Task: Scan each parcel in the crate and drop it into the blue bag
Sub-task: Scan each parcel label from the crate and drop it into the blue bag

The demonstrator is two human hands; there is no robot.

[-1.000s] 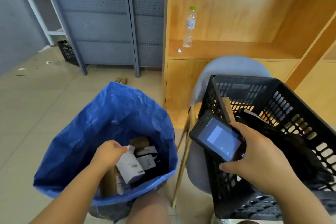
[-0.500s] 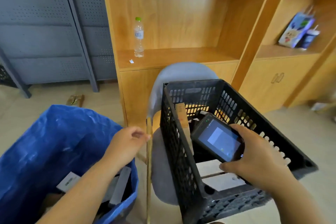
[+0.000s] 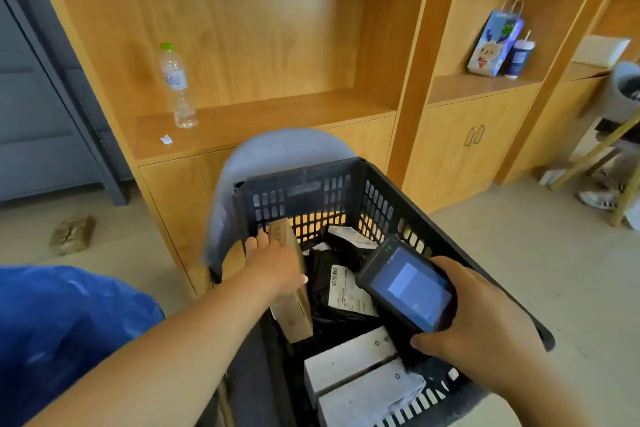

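Clasped by the left hand (image 3: 275,265), fingers one side and thumb the other, the slim cardboard parcel (image 3: 294,314) stands on edge against the black crate's (image 3: 388,189) left wall. It is best lifted straight up, label turned toward the scanner (image 3: 408,289) held in the right hand (image 3: 485,333).

Your black crate (image 3: 298,184) at 5 o'clock: tilted brown box (image 3: 294,312), black polybag (image 3: 322,274), white boxes (image 3: 349,357). Lit scanner (image 3: 408,291) above. Blue bag (image 3: 62,322) at 8.
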